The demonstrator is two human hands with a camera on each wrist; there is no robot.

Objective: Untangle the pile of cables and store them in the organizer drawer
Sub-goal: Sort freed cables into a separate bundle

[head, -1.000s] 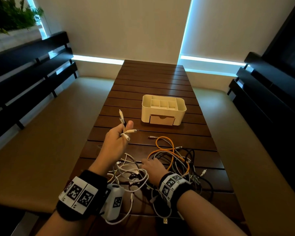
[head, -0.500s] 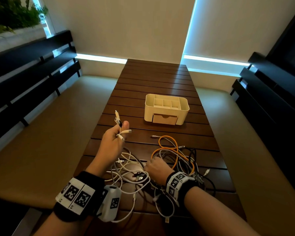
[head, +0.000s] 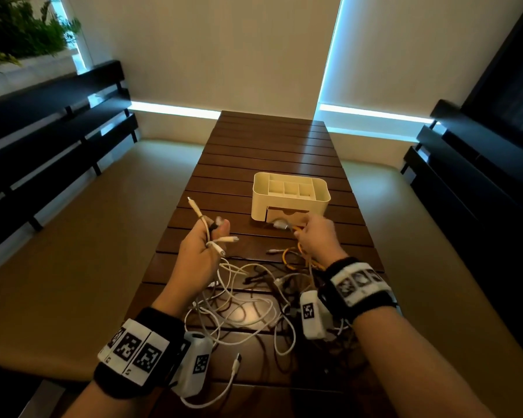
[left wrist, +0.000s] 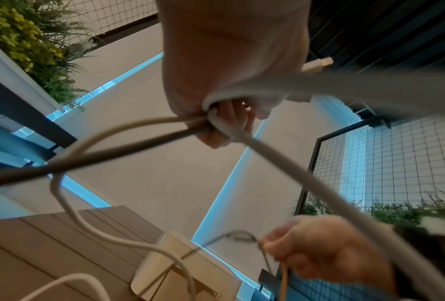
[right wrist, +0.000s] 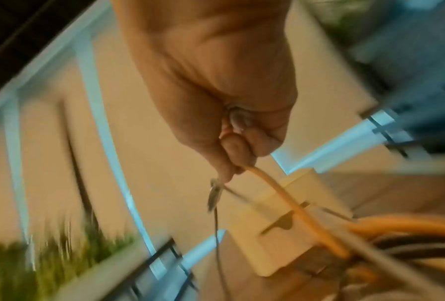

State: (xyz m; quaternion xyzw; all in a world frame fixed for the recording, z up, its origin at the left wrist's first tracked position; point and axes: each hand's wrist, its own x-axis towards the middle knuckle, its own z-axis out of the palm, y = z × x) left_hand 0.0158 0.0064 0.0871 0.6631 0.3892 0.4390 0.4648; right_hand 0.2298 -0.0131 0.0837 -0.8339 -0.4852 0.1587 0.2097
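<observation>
Head view: left hand (head: 197,254) raised above the slatted table (head: 269,146), fingers curled round a bunch of white cables (head: 215,245) whose plug ends stick out past the thumb. Right hand (head: 317,236) lifted just in front of the cream organizer (head: 290,194), pinching an orange cable (head: 299,254) together with a thin grey one. Drawer front (head: 284,213) partly hidden behind that hand — cannot tell whether it stands open. Tangled pile (head: 254,297) of white, black and orange leads lying on the table between the two wrists.

Left wrist view: fingers (left wrist: 226,130) clenched on white and grey cords that loop down toward the table; organizer (left wrist: 185,264) low in frame.

Right wrist view — blurred: fingertips (right wrist: 237,150) closed on the orange cable (right wrist: 293,207) and a thin grey lead, organizer (right wrist: 288,220) below.
</observation>
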